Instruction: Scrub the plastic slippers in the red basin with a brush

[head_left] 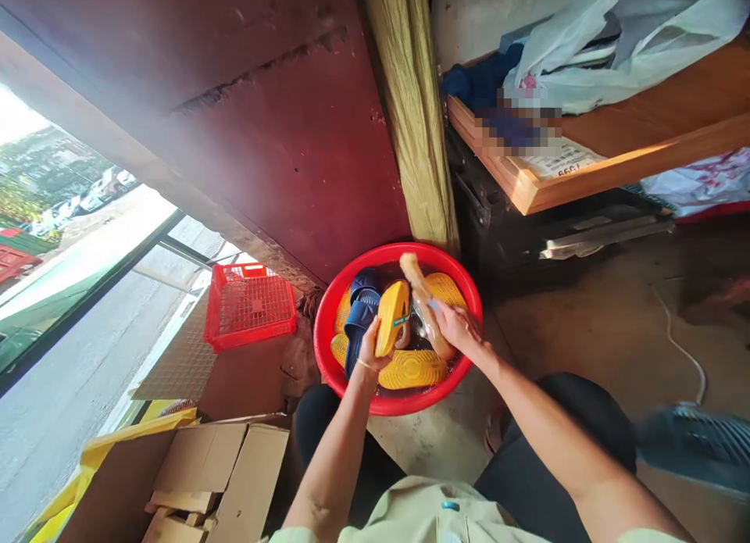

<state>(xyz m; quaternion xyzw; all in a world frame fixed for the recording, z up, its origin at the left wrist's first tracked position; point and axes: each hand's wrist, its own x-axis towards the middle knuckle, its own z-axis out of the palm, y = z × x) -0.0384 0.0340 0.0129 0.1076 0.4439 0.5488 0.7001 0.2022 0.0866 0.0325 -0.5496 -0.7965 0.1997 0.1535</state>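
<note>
Slippers point(413, 369) lie in the basin point(404, 404) — crate point(251, 337) to its left

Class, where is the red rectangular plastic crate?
In the head view, the crate is left of the round red plastic basin, beyond the brown cardboard box.

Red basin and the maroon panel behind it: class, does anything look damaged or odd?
A dark, rough streak slants across the maroon panel, breaking its plainer surface, perhaps wear. No damage shows on the red basin, over which the left hand holds a yellow slipper.
</note>
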